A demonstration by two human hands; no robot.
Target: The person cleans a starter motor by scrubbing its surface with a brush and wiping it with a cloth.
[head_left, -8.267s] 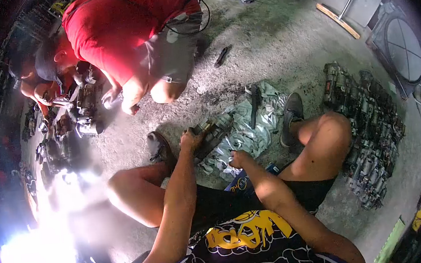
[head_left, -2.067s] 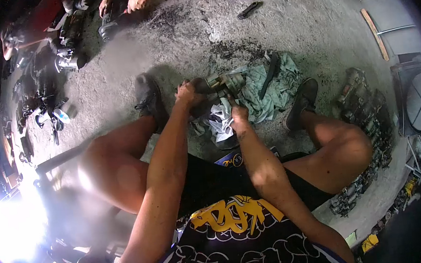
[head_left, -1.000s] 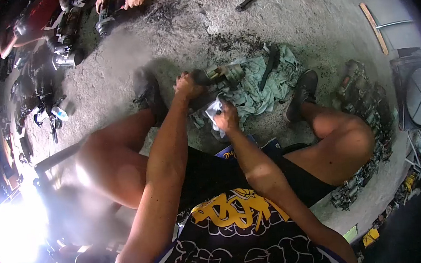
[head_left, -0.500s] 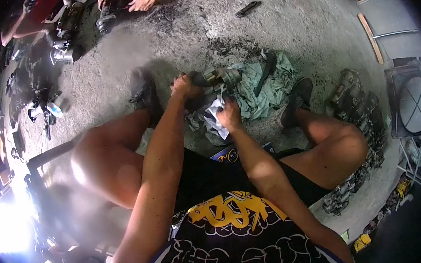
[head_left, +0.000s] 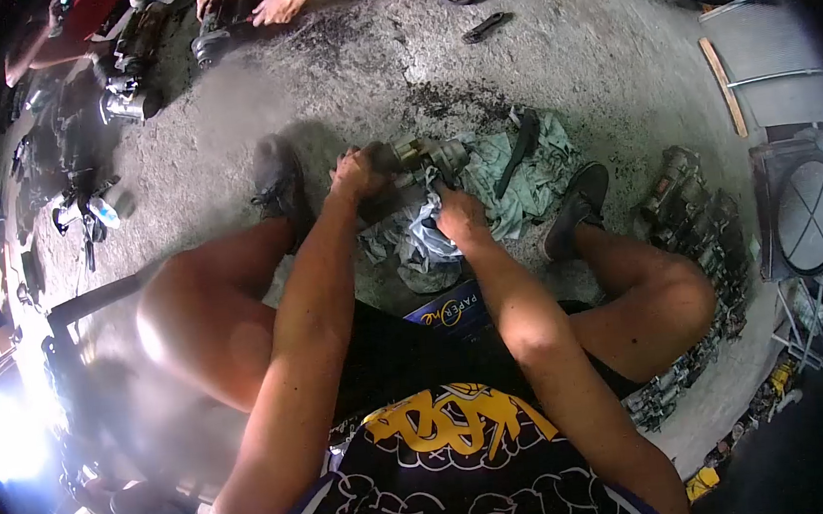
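In the head view a greasy metal starter motor lies between my feet, its geared end over a pile of pale green rags. My left hand is wrapped round the dark end of its body. Just below the geared end, my right hand is closed on a whitish rag pressed against the motor. The right fingertips are partly hidden by cloth. A dark flat strip rests on the green rags.
Several similar metal units line the floor at the right. A box marked Paper One sits below my hands. At the upper left, another person's hand works beside more motors. A dark metal piece lies further ahead.
My right hand has shifted slightly right with the rag, which is bunched up more. The starter motor's geared end has moved a little, and more of the box shows.
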